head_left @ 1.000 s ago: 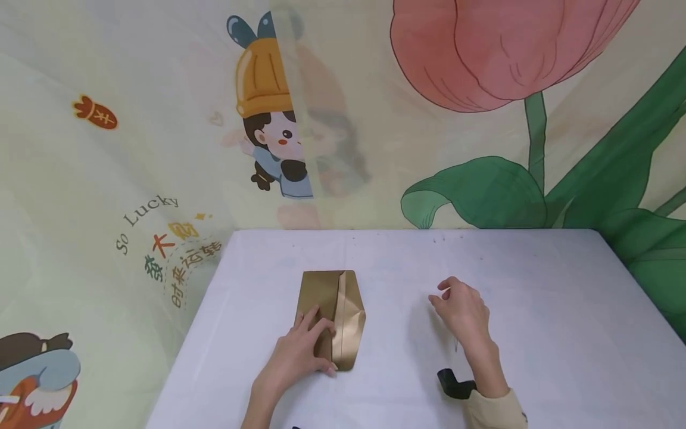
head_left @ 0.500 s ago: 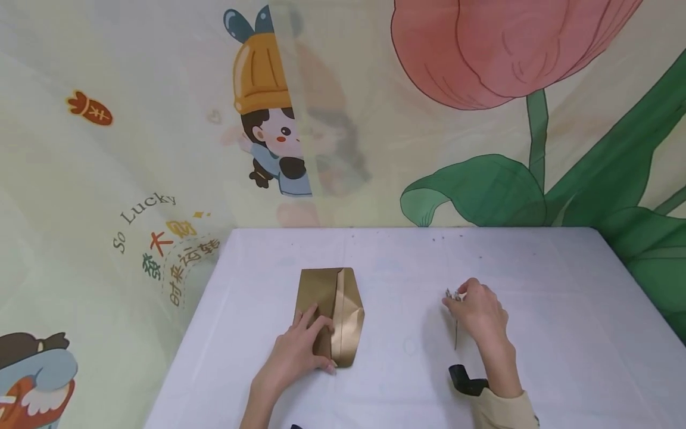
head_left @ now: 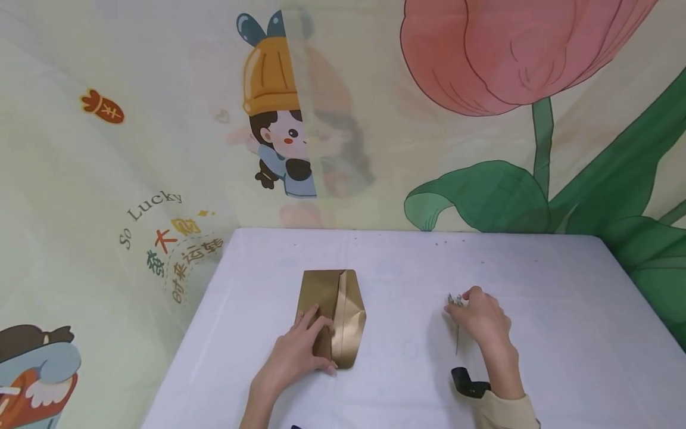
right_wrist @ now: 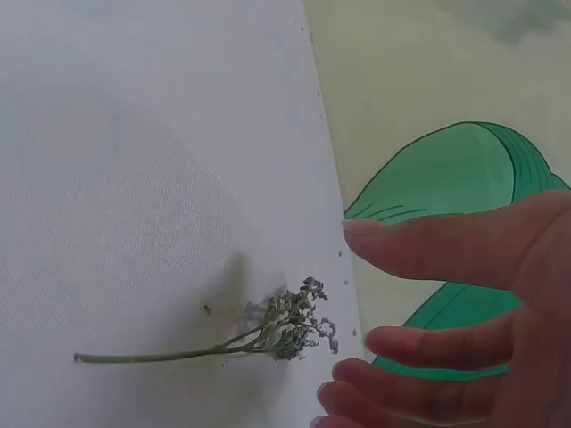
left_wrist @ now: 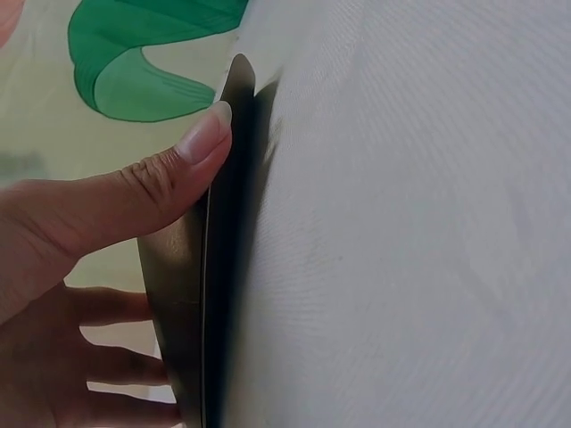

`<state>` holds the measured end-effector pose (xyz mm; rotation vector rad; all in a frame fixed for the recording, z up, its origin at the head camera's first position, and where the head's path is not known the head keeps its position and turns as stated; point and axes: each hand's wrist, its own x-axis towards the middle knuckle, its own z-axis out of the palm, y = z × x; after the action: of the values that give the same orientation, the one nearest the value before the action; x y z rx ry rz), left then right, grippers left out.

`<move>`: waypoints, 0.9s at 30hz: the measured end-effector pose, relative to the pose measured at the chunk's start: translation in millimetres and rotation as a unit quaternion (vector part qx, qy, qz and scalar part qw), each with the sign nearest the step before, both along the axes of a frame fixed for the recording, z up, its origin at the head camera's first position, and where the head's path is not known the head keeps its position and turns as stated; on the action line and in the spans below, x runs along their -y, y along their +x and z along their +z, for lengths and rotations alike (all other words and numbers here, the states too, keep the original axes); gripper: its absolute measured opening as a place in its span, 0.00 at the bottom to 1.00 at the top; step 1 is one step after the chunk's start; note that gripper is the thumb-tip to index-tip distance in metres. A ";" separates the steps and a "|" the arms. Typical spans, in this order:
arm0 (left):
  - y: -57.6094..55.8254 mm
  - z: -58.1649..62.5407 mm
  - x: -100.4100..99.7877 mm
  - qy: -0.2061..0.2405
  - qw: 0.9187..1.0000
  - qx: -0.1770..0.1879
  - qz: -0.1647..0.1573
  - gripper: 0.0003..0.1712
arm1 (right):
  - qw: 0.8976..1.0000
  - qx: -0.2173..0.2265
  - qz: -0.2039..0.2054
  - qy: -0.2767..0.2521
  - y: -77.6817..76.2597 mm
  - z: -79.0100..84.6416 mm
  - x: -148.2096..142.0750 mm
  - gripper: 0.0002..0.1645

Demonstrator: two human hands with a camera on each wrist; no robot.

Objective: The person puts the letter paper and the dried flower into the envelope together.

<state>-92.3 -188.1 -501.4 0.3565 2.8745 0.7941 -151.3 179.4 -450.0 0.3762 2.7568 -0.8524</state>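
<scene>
A gold envelope (head_left: 319, 289) lies on the white-covered table, its creased flap on the right side. My left hand (head_left: 293, 348) rests on it with fingers spread over the face and thumb at the near edge of the flap. In the left wrist view, the thumb (left_wrist: 169, 174) touches the edge of the envelope (left_wrist: 174, 267). A small dried flower sprig (right_wrist: 290, 325) with a thin stem lies on the table to the right. Beside its flower head is my right hand (head_left: 480, 319), thumb and fingers apart, with nothing between them in the right wrist view.
The white tablecloth (head_left: 396, 357) reaches back to a printed curtain (head_left: 370, 107). Small dark specks lie toward the table's far edge. A black wrist device (head_left: 470, 384) sits by the right sleeve (head_left: 506, 411).
My right hand has shifted to the right and slightly nearer, uncovering the sprig's flower head. My left hand and the envelope have stayed in place.
</scene>
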 end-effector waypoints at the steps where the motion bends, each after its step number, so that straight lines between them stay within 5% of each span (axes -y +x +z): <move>1: -0.3 0.0 -0.4 0.000 1.000 0.001 -0.001 0.40 | 1.000 0.005 0.001 0.003 0.3 0.0 -1.2 0.30; 6: -1.0 0.6 -1.7 -0.003 1.000 0.000 -0.008 0.41 | 0.999 0.043 0.009 0.015 1.4 -2.7 -4.6 0.23; 12: -0.1 1.5 -1.8 -0.007 1.000 -0.008 -0.009 0.40 | 0.998 0.057 0.034 0.021 1.5 -7.0 -5.0 0.27; 27: -0.7 0.6 -2.0 -0.004 1.000 -0.010 -0.015 0.40 | 0.999 0.015 0.027 0.015 -1.5 -18.6 -3.0 0.16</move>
<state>-93.0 -186.1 -500.8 0.4082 2.8825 0.7769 -152.8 182.4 -468.6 0.3149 2.7420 -0.7855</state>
